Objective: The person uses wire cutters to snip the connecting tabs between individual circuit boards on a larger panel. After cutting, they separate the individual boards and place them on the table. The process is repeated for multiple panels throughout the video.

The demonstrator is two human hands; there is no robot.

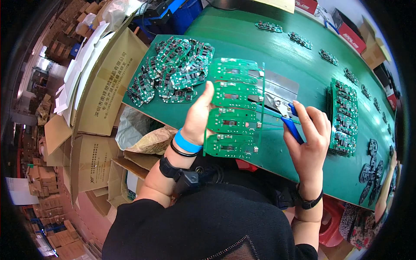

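Note:
My left hand [197,115] grips the left edge of a green circuit board panel [234,122], made of several joined boards with narrow rails along the sides. The thumb lies along the panel's edge and the other fingers are hidden beneath it. In my right hand [313,138] is a pair of blue-handled nippers [291,125]. Their metal jaws point left, close to the panel's right-hand rail; whether they touch it I cannot tell. Beyond my left hand lies a heap of separate populated boards [177,69]. A stack of uncut board panels [344,119] stands right of my right hand.
Single boards [300,40] lie in a curved row along the far side of the green table [242,30]. Dark slim parts [371,173] and another person's arm [387,186] are at the right. A grey sheet [284,86] lies behind the nippers. Cardboard boxes [104,82] stand left.

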